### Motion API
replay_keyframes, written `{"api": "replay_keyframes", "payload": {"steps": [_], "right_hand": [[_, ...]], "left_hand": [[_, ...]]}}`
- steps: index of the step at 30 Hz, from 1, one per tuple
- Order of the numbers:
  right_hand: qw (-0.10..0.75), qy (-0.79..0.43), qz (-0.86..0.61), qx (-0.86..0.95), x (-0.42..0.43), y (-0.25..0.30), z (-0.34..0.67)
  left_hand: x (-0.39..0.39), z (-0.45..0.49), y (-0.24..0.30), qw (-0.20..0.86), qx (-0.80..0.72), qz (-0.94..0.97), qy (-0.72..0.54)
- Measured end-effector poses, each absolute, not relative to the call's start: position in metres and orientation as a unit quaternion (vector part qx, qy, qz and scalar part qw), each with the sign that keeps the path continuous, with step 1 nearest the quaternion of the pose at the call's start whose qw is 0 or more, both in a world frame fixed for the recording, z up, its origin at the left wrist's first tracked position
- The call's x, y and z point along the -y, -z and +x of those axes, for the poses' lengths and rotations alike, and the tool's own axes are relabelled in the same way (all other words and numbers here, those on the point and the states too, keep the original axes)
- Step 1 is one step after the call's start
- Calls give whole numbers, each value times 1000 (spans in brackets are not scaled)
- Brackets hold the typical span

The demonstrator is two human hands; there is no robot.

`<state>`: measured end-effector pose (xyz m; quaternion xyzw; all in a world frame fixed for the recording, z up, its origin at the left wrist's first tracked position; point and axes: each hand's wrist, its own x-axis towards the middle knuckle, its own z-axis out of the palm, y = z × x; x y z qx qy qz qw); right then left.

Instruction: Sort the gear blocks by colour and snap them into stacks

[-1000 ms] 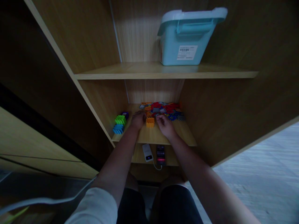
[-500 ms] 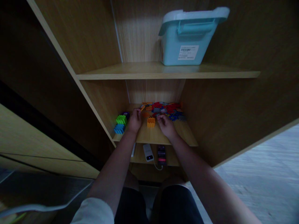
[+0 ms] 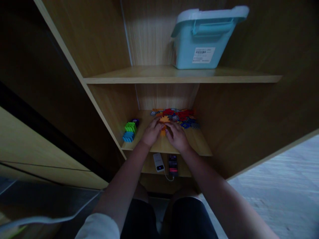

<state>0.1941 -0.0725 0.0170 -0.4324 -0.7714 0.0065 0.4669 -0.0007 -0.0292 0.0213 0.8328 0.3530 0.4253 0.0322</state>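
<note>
Wooden cabinet (image 3: 107, 49) fills most of my feed, dim light, grey floor (image 3: 281, 186) off to the right. Working area is the middle shelf (image 3: 196, 142). From my end I see two bare hands over it, close together near the middle. Left hand (image 3: 152, 132): fingers closed on the edge of a flat orange piece (image 3: 164, 119) with a notched outline, held up just above the shelf. Right hand (image 3: 178, 136): fingers curled in against the near side of that piece; I cannot tell whether they grip it or only touch. Below, between the hands, an orange block (image 3: 162, 132), mostly hidden by fingers.

Behind the hands, toward the back wall and right, a loose pile of flat pieces (image 3: 184, 115), red, blue, grey and orange. Left end of same shelf: blue block (image 3: 128, 136) in front, green block (image 3: 131, 126) just behind it, purple piece (image 3: 136, 122) furthest back, partly covered.

Shelf above: pale blue bin (image 3: 201, 39) with whitish lid and a printed label (image 3: 203, 55), right of centre. Shelf below: white power bank (image 3: 158, 162) beside a dark phone (image 3: 172, 166), white cable (image 3: 168, 179) looping between them. I also get one white sleeve (image 3: 99, 225) and dark shorts (image 3: 139, 219) at bottom.
</note>
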Motion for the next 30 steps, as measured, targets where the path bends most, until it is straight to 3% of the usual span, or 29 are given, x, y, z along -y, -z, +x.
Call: {"api": "replay_keyframes", "payload": {"steps": [30], "right_hand": [[498,-37,-444,744,67,-12,196]], "left_hand": [[37,-1,-20,-10,-306,847,-435]]}}
